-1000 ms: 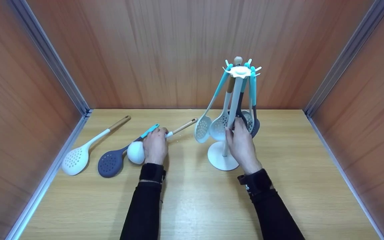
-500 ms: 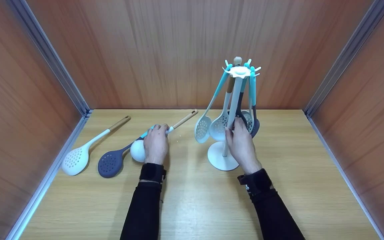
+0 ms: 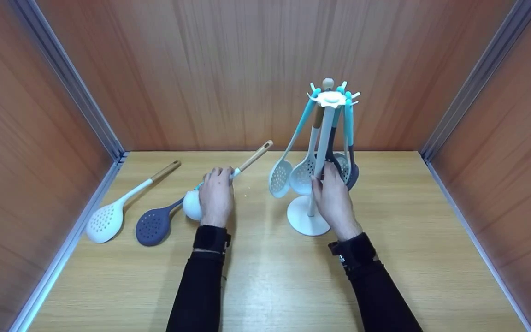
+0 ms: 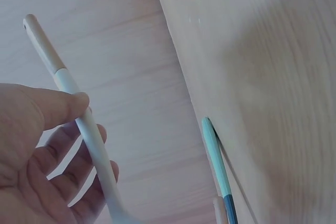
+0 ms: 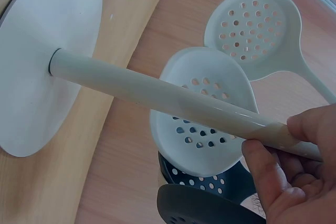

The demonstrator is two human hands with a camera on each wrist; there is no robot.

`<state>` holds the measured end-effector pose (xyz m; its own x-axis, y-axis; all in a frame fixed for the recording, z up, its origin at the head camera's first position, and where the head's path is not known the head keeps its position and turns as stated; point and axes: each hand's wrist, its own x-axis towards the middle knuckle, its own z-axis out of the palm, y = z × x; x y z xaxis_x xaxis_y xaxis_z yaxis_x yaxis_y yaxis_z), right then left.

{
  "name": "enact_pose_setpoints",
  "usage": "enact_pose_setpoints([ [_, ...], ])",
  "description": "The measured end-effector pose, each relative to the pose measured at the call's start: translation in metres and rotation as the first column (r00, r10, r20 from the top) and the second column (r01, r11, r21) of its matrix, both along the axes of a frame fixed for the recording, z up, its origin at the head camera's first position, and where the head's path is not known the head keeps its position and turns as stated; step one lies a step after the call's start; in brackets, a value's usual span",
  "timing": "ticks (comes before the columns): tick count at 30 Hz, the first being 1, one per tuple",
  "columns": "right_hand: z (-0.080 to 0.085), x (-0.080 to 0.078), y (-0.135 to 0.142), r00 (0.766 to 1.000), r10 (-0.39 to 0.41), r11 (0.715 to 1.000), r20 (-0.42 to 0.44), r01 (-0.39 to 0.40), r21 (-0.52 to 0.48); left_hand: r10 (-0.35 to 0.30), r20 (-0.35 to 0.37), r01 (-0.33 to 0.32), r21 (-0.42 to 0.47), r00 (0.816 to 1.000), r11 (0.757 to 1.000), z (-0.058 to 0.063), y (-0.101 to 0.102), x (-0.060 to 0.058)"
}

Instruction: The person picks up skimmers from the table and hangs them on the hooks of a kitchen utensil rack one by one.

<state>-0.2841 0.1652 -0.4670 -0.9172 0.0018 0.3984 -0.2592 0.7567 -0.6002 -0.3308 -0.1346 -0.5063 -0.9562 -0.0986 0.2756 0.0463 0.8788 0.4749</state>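
Note:
My left hand (image 3: 216, 197) pinches the white shaft of a ladle (image 4: 97, 150) between thumb and fingers. Its rounded white bowl shows left of the hand in the head view, and the wood-coloured handle slants up to the right, raised off the table. With my right hand (image 3: 334, 200) I grip the pole (image 5: 157, 98) of a white utensil stand, above its round base (image 3: 302, 223). From the stand's top hooks hang a pale skimmer (image 3: 280, 179) with a turquoise handle, a white skimmer (image 3: 303, 176) with a wooden handle, and several more utensils, partly hidden.
On the table at left lie a white slotted turner (image 3: 104, 223) with a wooden handle and a dark blue slotted turner (image 3: 152, 227) with a turquoise handle, partly behind the left hand. Wood-grain panels (image 3: 228, 74) enclose the back and both sides.
The left hand has lifted the ladle slightly; its handle end has risen and its bowl has shifted up and a little right. The right hand stays on the pole.

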Motion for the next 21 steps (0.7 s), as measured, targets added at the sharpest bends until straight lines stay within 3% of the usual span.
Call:
enact_pose_setpoints([
  [11, -0.001, 0.001, 0.000, 0.997, 0.018, 1.000, -0.076, -0.017, 0.015, 0.019, -0.100, -0.016, 0.026, 0.995, 1.000, 0.008, 0.004, 0.003],
  [21, -0.001, 0.000, 0.000, 0.999, 0.007, 1.000, -0.043, -0.006, 0.023, 0.016, -0.130, -0.012, 0.025, 0.991, 1.000, 0.022, 0.007, 0.009],
])
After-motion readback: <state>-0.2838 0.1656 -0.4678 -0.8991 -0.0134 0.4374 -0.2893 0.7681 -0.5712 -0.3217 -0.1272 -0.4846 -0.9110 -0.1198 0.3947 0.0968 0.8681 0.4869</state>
